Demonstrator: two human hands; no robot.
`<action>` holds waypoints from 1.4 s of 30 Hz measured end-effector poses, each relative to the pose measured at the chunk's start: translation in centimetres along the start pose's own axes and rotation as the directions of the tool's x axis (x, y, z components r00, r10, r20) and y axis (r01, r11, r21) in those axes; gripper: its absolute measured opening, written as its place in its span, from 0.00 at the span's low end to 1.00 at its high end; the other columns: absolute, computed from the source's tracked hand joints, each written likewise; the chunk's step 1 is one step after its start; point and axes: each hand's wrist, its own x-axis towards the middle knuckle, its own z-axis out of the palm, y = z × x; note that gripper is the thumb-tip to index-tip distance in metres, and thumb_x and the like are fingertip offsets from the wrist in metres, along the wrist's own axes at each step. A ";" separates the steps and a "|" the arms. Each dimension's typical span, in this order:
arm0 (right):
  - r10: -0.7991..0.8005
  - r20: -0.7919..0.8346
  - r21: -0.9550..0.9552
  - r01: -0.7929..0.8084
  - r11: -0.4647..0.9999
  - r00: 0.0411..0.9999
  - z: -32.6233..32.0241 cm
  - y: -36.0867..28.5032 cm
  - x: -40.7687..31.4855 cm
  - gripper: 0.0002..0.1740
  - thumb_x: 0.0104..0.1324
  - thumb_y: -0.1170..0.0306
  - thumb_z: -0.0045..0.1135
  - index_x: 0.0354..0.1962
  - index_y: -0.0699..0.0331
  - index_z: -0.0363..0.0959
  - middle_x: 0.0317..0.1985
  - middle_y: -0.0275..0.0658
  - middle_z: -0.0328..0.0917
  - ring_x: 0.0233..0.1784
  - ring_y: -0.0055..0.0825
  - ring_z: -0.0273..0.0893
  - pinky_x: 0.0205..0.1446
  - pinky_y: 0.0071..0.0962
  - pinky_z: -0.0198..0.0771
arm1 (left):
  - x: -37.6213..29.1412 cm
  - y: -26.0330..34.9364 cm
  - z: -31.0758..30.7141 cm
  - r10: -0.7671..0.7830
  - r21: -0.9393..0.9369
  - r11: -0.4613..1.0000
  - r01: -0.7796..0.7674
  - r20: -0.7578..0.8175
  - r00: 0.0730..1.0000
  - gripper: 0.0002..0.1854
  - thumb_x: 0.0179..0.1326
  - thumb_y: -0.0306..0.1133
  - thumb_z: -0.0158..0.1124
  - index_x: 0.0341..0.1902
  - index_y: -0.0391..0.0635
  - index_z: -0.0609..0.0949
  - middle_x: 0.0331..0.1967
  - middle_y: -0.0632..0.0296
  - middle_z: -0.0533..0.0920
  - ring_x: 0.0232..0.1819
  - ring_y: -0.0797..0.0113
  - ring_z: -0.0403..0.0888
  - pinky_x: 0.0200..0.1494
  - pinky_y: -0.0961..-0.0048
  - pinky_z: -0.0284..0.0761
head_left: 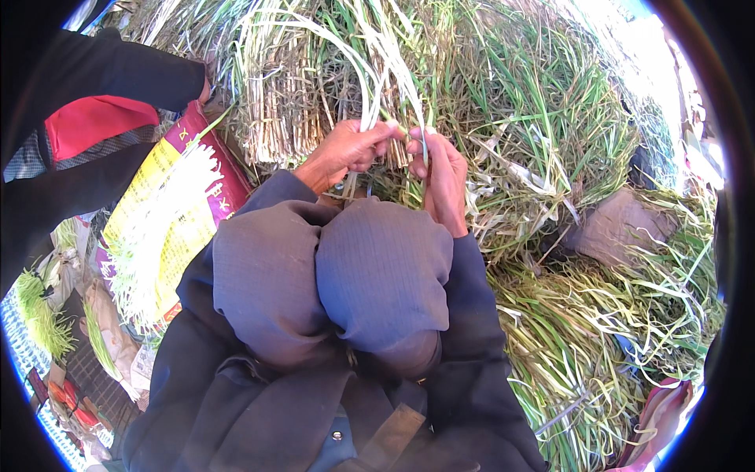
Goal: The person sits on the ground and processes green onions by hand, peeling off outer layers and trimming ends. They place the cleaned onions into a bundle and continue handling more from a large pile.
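Observation:
Above my knees, my left hand (353, 148) is closed on several pale green stalks (368, 97), whose ends hang below the fist. Close beside it, my right hand (437, 162) pinches a long green leaf (423, 127) between thumb and fingers. The fingertips of both hands nearly meet at a short green piece of stalk. Behind the hands lies a large heap of green and dry leafy plants (531, 106). Within it, a thick row of straw-coloured stalks (283, 112) has its cut ends towards me.
At the left, trimmed pale stalks (159, 230) lie on a yellow and maroon printed sack (177, 159). Another person's dark sleeve (135, 71) reaches in there. A small green bundle (44, 312) lies at lower left. Loose leaves (578, 330) and a brown cloth-like thing (622, 227) are on the right.

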 end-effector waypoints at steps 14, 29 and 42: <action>-0.373 -0.015 -0.568 0.299 0.767 0.928 3.3 -0.3 -1.1 0.13 0.70 0.69 0.54 0.42 0.70 0.81 0.21 0.30 0.75 0.24 0.11 0.64 0.27 0.18 0.61 | -1.3 2.0 1.3 0.208 -0.011 0.978 -0.208 -0.035 0.978 0.14 0.69 0.40 0.62 0.47 0.41 0.83 0.21 0.78 0.71 0.15 0.87 0.54 0.18 0.84 0.48; -0.543 -0.103 -0.917 0.132 0.378 0.834 -9.3 1.3 -3.3 0.11 0.66 0.67 0.56 0.36 0.66 0.83 0.26 0.41 0.84 0.27 0.24 0.80 0.32 0.28 0.76 | -0.3 9.8 -4.3 0.552 -0.047 0.819 -0.572 -0.206 0.808 0.15 0.74 0.40 0.52 0.48 0.41 0.79 0.50 0.49 0.83 0.15 0.86 0.52 0.18 0.87 0.57; -0.345 -0.009 -0.953 -0.113 -0.281 0.939 -15.0 -2.4 -6.0 0.21 0.62 0.56 0.63 0.48 0.60 0.79 0.43 0.48 0.82 0.47 0.46 0.80 0.49 0.41 0.75 | 0.9 10.7 -6.5 0.489 -0.056 0.843 -0.534 -0.329 0.807 0.11 0.70 0.37 0.59 0.44 0.40 0.77 0.44 0.53 0.83 0.14 0.87 0.54 0.15 0.86 0.50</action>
